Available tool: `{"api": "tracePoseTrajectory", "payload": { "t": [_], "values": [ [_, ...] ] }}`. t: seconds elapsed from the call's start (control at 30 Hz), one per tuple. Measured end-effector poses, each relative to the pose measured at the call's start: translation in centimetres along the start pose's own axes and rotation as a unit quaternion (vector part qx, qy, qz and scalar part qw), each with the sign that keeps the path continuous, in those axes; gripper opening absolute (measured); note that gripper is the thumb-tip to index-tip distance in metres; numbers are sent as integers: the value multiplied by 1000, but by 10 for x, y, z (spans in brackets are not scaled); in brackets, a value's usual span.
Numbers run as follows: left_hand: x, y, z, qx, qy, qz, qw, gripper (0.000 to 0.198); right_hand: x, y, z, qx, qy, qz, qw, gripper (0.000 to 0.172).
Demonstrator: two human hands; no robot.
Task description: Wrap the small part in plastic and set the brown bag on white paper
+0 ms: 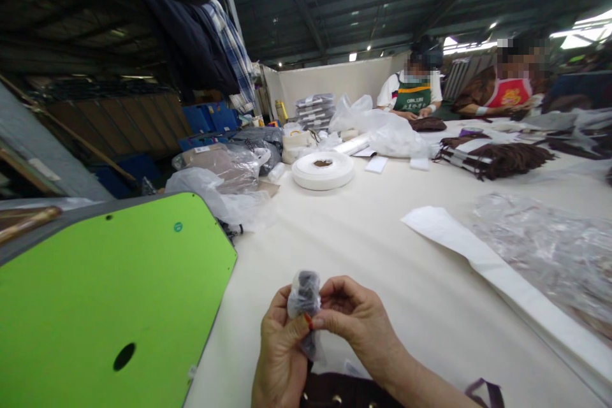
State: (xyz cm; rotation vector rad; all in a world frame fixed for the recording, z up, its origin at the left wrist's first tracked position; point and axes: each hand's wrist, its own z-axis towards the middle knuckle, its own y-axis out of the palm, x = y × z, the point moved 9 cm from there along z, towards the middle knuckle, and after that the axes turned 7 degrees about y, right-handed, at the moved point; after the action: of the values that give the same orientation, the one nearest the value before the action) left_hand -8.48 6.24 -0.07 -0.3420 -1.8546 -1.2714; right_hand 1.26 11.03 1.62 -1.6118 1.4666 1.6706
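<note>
Low in the middle of the view, both my hands hold a small clear plastic bag (pixel 305 296) with something dark bunched inside it. My left hand (pixel 281 347) is curled around the bag's lower part, thumb pressed on its front. My right hand (pixel 354 320) pinches the bag's right side with thumb and fingertips, where a small red-orange spot shows. Beneath my wrists lies a dark brown item (pixel 344 392) with small metal studs, partly cut off by the frame's edge.
A bright green panel (pixel 95 299) fills the lower left. The cream table (pixel 363 242) carries a white tape roll (pixel 323 170), a long white strip (pixel 492 271), clear plastic sheeting (pixel 549 248) and brown fringed pieces (pixel 497 158). Two aproned people sit at the far end.
</note>
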Motion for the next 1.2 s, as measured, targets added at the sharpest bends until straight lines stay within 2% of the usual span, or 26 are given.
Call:
{"api": "tracePoseTrajectory", "payload": {
  "t": [0.23,0.47,0.7,0.9,1.2],
  "values": [
    [-1,3,-1,-17,-10,-14,1000,54,-2,3,-4,-13,-20,-18,1000,39],
    [-1,2,-1,-20,-2,-24,1000,49,-17,5,-15,-13,-140,-122,983,26],
    [0,-1,-1,14,4,-23,1000,53,-4,1,-6,8,-82,-52,995,32],
    [3,2,0,-4,13,-25,1000,50,-5,-1,-8,31,-97,-61,993,30],
    [5,2,1,-10,24,-14,1000,47,-12,3,-11,4,-129,-88,988,26]
  ]
}}
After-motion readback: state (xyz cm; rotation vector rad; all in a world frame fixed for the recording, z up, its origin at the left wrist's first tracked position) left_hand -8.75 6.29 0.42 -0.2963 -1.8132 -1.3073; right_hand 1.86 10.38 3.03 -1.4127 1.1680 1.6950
